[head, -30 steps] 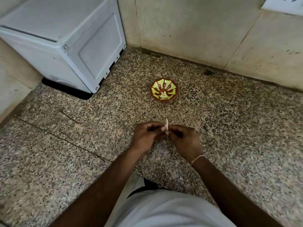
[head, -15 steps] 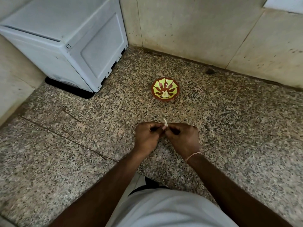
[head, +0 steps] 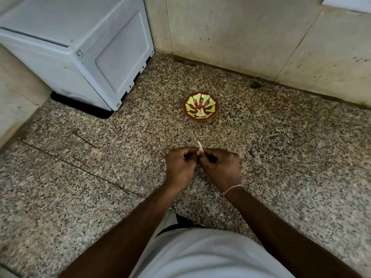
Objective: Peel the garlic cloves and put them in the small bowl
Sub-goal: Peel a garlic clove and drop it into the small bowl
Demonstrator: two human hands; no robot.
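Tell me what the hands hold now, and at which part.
Both hands, left and right, pinch one small pale garlic clove at its lower end; its tip sticks up.

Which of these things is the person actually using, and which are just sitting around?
In use: garlic clove, pinched by left hand and right hand; small bowl, with pale pieces inside.
Lying about: white appliance, dark speck by the wall.

One head-worn wide-angle camera is looking steeply down and forward at a speckled counter (head: 281, 157) — the wearer's forearms are entering from the bottom edge, close to the lens. A tiled wall (head: 230, 33) is filling the top of the frame — no second view.
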